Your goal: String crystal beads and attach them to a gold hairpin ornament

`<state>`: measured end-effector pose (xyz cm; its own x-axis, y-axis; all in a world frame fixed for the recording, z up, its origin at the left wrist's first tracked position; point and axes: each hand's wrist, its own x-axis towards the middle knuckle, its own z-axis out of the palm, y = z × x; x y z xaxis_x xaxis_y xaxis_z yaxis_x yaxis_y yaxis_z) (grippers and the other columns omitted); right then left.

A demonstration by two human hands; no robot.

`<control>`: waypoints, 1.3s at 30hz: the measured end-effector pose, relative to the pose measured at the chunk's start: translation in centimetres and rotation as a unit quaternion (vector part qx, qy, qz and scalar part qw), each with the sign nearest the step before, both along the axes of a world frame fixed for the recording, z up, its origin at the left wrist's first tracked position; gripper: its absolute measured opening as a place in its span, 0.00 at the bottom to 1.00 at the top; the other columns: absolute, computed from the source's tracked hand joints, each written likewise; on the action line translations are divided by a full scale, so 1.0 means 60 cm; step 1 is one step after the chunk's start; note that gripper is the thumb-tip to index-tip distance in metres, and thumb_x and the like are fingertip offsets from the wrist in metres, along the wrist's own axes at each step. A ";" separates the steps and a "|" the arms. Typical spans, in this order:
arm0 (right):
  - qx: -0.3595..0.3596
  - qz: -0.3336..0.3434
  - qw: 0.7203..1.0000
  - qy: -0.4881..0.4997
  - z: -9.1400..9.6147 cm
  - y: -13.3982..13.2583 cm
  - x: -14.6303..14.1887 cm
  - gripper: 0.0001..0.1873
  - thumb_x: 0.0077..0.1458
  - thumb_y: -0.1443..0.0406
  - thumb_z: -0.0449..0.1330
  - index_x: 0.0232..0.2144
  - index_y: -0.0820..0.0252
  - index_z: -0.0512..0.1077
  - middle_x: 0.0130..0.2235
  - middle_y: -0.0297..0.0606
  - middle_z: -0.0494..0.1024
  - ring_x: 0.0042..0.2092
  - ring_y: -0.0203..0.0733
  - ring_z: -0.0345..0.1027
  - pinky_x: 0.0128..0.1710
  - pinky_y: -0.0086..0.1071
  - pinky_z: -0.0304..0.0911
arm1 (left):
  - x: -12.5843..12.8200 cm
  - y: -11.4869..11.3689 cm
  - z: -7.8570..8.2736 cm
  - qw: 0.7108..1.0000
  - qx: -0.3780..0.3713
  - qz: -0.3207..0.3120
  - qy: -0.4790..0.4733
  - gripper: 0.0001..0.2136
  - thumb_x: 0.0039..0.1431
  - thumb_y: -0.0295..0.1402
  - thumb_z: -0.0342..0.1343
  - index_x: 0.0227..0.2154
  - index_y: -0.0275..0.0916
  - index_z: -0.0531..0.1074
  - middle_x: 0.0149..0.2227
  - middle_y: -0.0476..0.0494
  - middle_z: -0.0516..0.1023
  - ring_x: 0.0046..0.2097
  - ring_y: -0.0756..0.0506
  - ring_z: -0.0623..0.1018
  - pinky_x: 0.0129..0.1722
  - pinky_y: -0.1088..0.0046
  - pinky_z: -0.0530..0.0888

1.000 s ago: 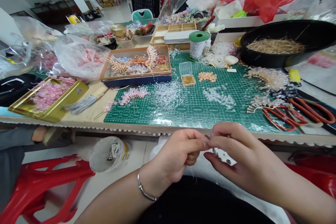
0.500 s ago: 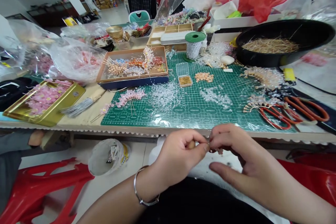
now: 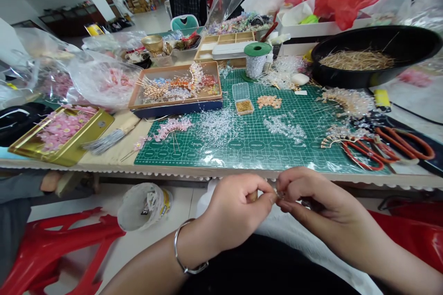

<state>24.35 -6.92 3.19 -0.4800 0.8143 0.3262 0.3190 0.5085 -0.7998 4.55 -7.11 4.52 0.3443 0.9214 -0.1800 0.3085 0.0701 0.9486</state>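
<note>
My left hand, with a silver bangle at the wrist, is closed in a pinch in front of the table edge. Its thumb and forefinger meet the fingertips of my right hand, which is also pinched shut. Between them shows a small beaded piece, shiny and partly clear; the fingers cover most of it. Beyond my hands, a green cutting mat bears clear beads, a second heap of clear beads, peach beads and a little box of gold beads.
Red-handled scissors and beaded combs lie at the right. Behind them stands a black basin. At left are a gold tin of pink flowers and a tray of ornaments. Below stands a white bucket.
My right thumb has come up from below and closed against the right fingers at the small beaded piece. My left hand keeps its pinch, nearly in the same place.
</note>
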 end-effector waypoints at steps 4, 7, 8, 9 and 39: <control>-0.097 -0.033 0.993 0.051 -0.011 -0.003 0.014 0.05 0.65 0.65 0.60 0.40 0.47 0.66 0.39 0.31 0.71 0.39 0.38 0.69 0.36 0.29 0.69 | -0.014 0.000 0.011 0.977 0.183 -0.033 0.108 0.06 0.62 0.29 0.55 0.30 0.38 0.75 0.23 0.54 0.71 0.25 0.53 0.66 0.28 0.74 0.61; -0.150 -0.057 0.985 0.056 -0.022 -0.009 0.038 0.07 0.65 0.63 0.60 0.44 0.45 0.67 0.42 0.32 0.72 0.39 0.40 0.71 0.36 0.31 0.72 | -0.024 0.004 0.020 0.952 0.258 -0.061 0.151 0.06 0.63 0.27 0.53 0.30 0.37 0.73 0.22 0.54 0.71 0.25 0.53 0.67 0.27 0.73 0.61; -0.145 -0.055 0.988 0.026 -0.024 -0.012 0.049 0.08 0.65 0.62 0.60 0.45 0.44 0.67 0.44 0.33 0.72 0.44 0.42 0.71 0.40 0.34 0.73 | -0.025 0.005 0.023 0.945 0.276 -0.072 0.162 0.07 0.63 0.27 0.52 0.30 0.37 0.72 0.22 0.53 0.71 0.25 0.53 0.68 0.27 0.73 0.62; -0.129 -0.052 0.990 -0.019 -0.023 -0.016 0.059 0.10 0.64 0.61 0.61 0.47 0.43 0.66 0.48 0.35 0.72 0.50 0.46 0.70 0.46 0.38 0.73 | -0.024 0.006 0.025 0.935 0.297 -0.083 0.173 0.08 0.63 0.26 0.51 0.30 0.37 0.72 0.23 0.53 0.72 0.25 0.52 0.69 0.27 0.73 0.62; -0.360 -0.246 0.867 0.240 -0.046 -0.034 0.135 0.20 0.62 0.47 0.60 0.30 0.55 0.67 0.23 0.26 0.57 0.25 0.35 0.44 0.23 0.27 0.43 | 0.019 0.090 0.058 0.969 0.143 0.148 0.138 0.09 0.66 0.36 0.52 0.33 0.41 0.76 0.24 0.51 0.73 0.27 0.49 0.70 0.27 0.74 0.66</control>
